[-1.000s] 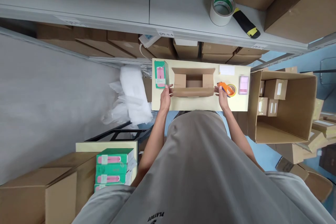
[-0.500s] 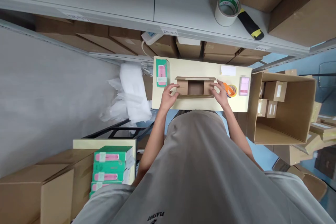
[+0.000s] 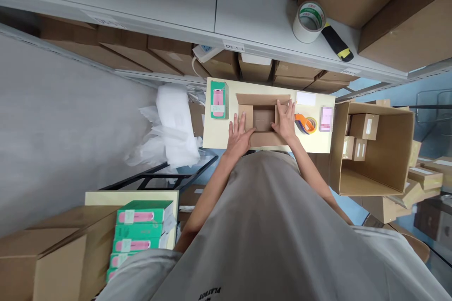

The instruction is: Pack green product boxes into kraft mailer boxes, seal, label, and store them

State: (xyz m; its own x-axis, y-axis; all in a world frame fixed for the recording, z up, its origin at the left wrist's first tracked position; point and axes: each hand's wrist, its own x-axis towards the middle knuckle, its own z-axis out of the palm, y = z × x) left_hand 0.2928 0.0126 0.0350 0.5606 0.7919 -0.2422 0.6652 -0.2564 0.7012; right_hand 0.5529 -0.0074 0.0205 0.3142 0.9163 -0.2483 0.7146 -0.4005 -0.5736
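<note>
A small brown cardboard box (image 3: 264, 118) lies on the cream worktable (image 3: 215, 136) with its flaps folded outward and its inside showing bare. My left hand (image 3: 240, 138) rests on the box's left and near flaps, fingers spread. On the right flap lies my right hand (image 3: 285, 120), its fingers also stretched out and the thumb at the opening. Left of the box stands a green carton with a pink tumbler picture (image 3: 219, 99). An orange tape dispenser (image 3: 305, 123) sits just right of my right hand.
A white label sheet (image 3: 305, 98) and a pink-and-white packet (image 3: 326, 119) lie at the table's right. A large open carton (image 3: 374, 186) holds small boxes. Stacked green cartons (image 3: 139, 230) stand lower left. The shelf above carries a tape roll (image 3: 310, 22) and a utility knife (image 3: 337, 42).
The box's long flaps have swung outward, opening it wider. My hands have moved from its ends onto the flaps, with fingers spread. The view has shifted slightly.
</note>
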